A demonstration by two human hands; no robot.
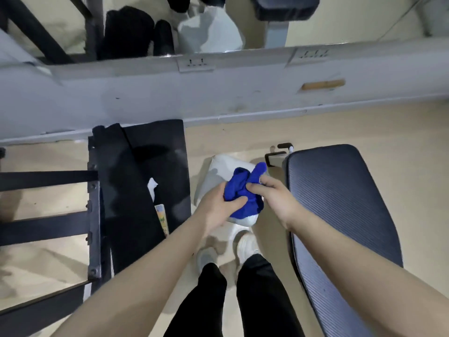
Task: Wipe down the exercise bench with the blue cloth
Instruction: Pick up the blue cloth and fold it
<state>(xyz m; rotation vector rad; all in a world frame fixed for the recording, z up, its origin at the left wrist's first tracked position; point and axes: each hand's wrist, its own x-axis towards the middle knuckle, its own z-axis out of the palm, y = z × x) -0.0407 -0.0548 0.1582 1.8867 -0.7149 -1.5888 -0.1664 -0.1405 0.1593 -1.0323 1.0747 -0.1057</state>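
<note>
The blue cloth (244, 190) is bunched up in front of me, above the floor. My left hand (218, 205) grips its lower left side with the thumb pressed across it. My right hand (274, 198) pinches its upper right part, where one end sticks up. The exercise bench (340, 215), a dark ribbed padded surface, lies to the right of both hands, running from the middle right down to the bottom edge. Neither hand touches the bench.
A white bag (218, 171) sits on the tan floor under the cloth. A black metal rack with a flat black panel (136, 186) stands at left. A grey wall base with sockets (195, 64) and a mirror run across the back. My shoes (245, 246) are below.
</note>
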